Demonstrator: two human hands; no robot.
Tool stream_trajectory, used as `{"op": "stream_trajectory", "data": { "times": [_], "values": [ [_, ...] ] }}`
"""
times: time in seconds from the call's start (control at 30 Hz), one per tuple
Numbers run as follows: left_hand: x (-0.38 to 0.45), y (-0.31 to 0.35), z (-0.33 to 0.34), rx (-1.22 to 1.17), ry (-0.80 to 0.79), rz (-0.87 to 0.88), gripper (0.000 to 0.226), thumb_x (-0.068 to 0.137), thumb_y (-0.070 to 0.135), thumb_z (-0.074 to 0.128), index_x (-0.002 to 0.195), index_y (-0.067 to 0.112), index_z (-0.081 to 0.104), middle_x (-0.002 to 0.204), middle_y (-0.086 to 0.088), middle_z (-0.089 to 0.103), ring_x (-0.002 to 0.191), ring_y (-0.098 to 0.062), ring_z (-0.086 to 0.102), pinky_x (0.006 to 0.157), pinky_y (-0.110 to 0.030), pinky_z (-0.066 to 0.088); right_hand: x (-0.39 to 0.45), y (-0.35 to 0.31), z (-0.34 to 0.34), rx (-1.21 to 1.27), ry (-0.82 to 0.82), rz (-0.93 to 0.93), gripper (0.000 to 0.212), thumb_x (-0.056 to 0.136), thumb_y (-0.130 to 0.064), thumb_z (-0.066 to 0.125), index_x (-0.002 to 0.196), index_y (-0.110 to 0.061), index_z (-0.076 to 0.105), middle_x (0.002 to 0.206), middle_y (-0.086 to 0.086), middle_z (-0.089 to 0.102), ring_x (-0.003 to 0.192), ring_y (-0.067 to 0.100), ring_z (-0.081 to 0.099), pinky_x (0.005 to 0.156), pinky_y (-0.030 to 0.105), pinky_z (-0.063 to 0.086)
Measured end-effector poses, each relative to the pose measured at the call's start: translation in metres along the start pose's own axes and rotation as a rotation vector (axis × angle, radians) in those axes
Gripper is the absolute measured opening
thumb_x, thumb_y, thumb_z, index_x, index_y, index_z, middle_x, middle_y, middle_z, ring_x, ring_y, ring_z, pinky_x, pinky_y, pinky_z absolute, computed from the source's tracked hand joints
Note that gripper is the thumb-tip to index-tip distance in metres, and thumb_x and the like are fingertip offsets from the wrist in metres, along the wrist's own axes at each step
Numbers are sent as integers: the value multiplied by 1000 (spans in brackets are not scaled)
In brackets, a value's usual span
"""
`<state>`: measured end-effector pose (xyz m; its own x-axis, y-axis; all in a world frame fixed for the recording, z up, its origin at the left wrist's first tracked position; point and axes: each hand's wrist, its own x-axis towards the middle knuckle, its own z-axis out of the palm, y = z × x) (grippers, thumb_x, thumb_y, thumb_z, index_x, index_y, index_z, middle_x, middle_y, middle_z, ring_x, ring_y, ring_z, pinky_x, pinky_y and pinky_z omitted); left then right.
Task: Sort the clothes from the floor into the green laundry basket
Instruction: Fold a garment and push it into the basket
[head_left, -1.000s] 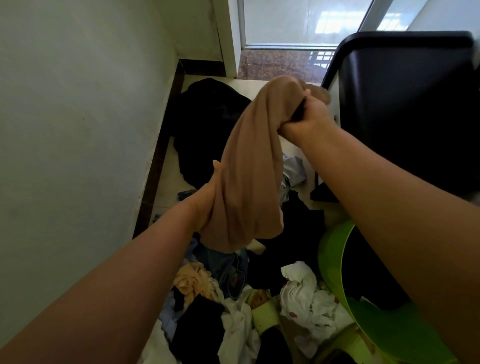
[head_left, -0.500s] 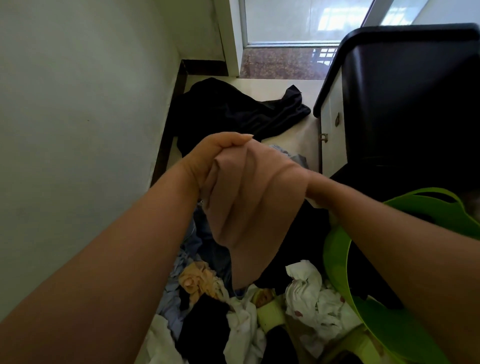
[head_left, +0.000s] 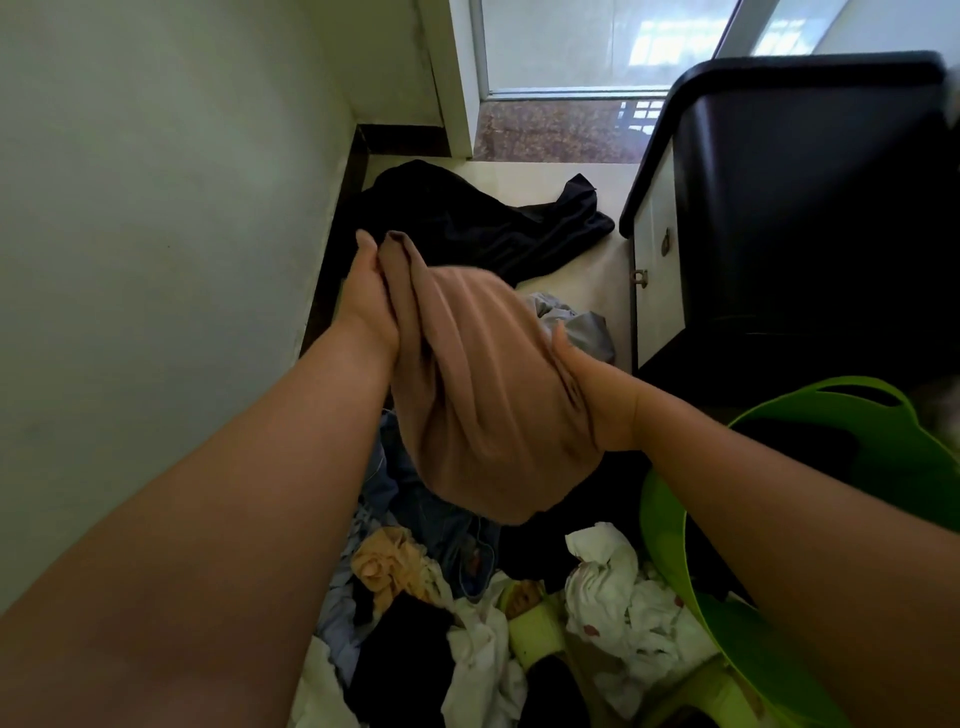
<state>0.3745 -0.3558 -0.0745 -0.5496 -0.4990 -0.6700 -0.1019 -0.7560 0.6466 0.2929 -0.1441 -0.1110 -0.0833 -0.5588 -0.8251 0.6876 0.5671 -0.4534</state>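
Tan stretchy fabric garment (head_left: 483, 405) is held up in the air between both hands, above the heap of mixed clothes on the floor (head_left: 441, 613) and left of the basket. Left hand (head_left: 366, 306) grips its upper left edge, fingers wrapped into the cloth, thumb up along it. Right hand (head_left: 592, 395) grips the right side, fingers buried under the fabric, thumb on top. Two hands, one garment held. Lime green plastic laundry basket (head_left: 670, 535) sits lower right, partly behind the right forearm; dark cloth shows inside, exact contents unclear. Floor heap: white crumpled pieces, one peach ruffled piece (head_left: 387, 564), blue denim (head_left: 447, 525), black items; total count unclear. One large black garment (head_left: 467, 223) lies spread farther back by the wall. Dark-topped white cabinet (head_left: 810, 208) stands right.
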Motion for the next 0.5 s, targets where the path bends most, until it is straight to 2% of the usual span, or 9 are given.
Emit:
{"op": "stream_trajectory", "data": {
  "times": [0.03,0.07,0.13,0.2,0.27,0.3,0.33,0.43,0.5],
  "values": [
    [7,-1,-5,57,67,-51,65,99,57,22,125,7,55,123,-15,62,98,-26,60,85,-39,49,-1,5,-4,-4,-24,39,73,80,-69,48,140,-28,38,136,13,50,112,28,56,92,45,47],
    [12,-3,-11,153,180,-122,61,100,54,26,115,5,59,122,-11,61,100,-25,58,91,-38,47,-1,14,-8,-40,-65,73,79,77,-67,53,141,-24,39,137,13,50,119,33,53,99,50,45],
    [17,-13,-19,413,314,-278,46,100,43,41,89,2,60,104,-11,63,102,-24,56,101,-34,45,-4,29,-10,-150,-114,149,65,85,-47,60,137,-12,44,129,15,58,118,34,56,107,52,39],
    [5,-31,-16,754,350,-307,42,99,39,45,102,1,61,112,-14,63,103,-28,59,98,-33,47,0,43,-10,-127,-41,194,60,89,-33,63,139,-9,42,124,15,61,114,33,58,105,49,41],
    [-12,-55,-8,1231,398,-194,55,97,49,41,123,2,54,117,-16,60,103,-32,59,88,-36,49,5,49,-8,-81,70,219,67,88,-32,66,143,-8,37,130,18,56,118,36,54,102,47,42],
    [-22,-68,-3,1445,355,-69,63,93,57,43,129,5,49,118,-15,58,104,-33,58,87,-39,49,9,51,-9,-64,134,233,69,88,-33,67,144,-8,35,133,20,53,120,38,52,101,47,42],
    [-28,-80,-2,1593,207,66,71,88,62,48,136,9,42,127,-13,54,113,-33,55,92,-43,48,13,52,-9,-58,188,241,68,88,-35,66,143,-9,36,133,21,52,120,39,50,102,48,41],
    [-49,-118,4,1907,-461,208,105,73,64,66,153,26,10,156,-2,26,144,-26,24,117,-51,22,23,51,-21,-58,301,269,55,90,-38,59,132,-6,47,125,23,58,115,41,54,102,50,43],
    [-54,-140,10,2172,-560,268,128,64,64,74,152,29,-12,161,-3,14,148,-27,10,119,-53,7,26,46,-34,-98,291,299,53,87,-41,60,128,-8,54,119,22,63,111,41,59,100,55,45]
  ]
}}
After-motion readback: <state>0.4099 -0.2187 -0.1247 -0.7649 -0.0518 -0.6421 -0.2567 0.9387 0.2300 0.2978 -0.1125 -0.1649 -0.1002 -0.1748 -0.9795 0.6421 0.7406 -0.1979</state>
